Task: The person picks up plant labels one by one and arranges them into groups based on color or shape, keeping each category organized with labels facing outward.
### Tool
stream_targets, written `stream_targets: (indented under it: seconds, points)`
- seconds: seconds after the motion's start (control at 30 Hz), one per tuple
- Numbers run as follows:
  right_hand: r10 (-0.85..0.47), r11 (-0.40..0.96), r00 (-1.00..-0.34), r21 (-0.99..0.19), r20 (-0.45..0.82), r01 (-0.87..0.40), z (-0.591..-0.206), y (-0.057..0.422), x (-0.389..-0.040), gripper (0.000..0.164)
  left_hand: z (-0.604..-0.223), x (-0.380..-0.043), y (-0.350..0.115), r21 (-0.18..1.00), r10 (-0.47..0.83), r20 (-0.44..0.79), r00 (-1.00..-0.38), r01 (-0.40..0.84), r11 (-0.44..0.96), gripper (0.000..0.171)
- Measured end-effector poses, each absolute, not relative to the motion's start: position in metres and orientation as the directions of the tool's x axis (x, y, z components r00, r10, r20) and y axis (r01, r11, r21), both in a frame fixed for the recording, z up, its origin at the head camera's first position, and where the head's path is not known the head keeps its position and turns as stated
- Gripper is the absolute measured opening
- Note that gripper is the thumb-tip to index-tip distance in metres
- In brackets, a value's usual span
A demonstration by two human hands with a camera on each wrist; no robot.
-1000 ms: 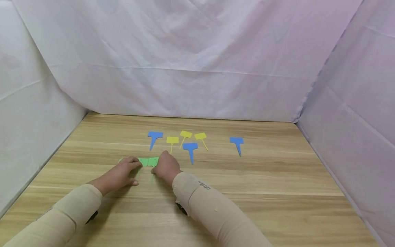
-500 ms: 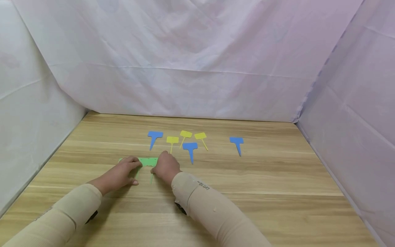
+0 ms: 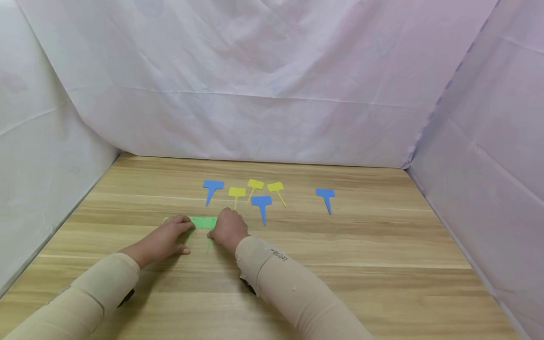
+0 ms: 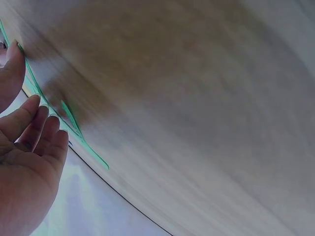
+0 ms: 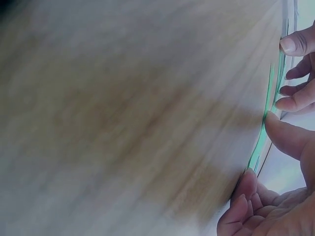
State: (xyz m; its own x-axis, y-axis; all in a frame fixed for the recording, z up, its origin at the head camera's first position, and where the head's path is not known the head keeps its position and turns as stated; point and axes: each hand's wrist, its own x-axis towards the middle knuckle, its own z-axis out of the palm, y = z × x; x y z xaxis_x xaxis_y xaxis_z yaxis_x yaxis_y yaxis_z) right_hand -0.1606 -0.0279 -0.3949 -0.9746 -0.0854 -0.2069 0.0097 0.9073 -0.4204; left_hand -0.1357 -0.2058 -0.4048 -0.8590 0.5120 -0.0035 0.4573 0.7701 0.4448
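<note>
Green T-shaped plant labels lie edge to edge in a row on the table, their thin stems toward the person. My left hand rests on the left part of the row with fingers nearly straight, covering some of it. In the left wrist view, the fingertips of the left hand touch the green labels. At the row's right end my right hand pinches a green label by its edge. The right wrist view has thumb and forefinger of the right hand either side of the green label.
Beyond the hands lie three yellow plant labels with thin stems. Three blue T-shaped labels are spread around them: one blue label at left, a middle blue label, and another blue label farther right. White cloth walls the wooden table.
The right-hand green label has shifted slightly left and straightened, so the thin line between it and its neighbour has closed. Both hands stay almost in place.
</note>
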Motion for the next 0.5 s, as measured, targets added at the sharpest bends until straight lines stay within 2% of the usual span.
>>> stream_targets:
  seconds: [0.5]
  points:
    - [-0.082,0.910,-0.973,-0.415,-0.215,0.015,-0.3956,-0.0280,-0.1623,0.042,-0.4040,-0.1348,-0.2064,0.454,0.519,0.013,-0.855,0.467,0.759,0.051]
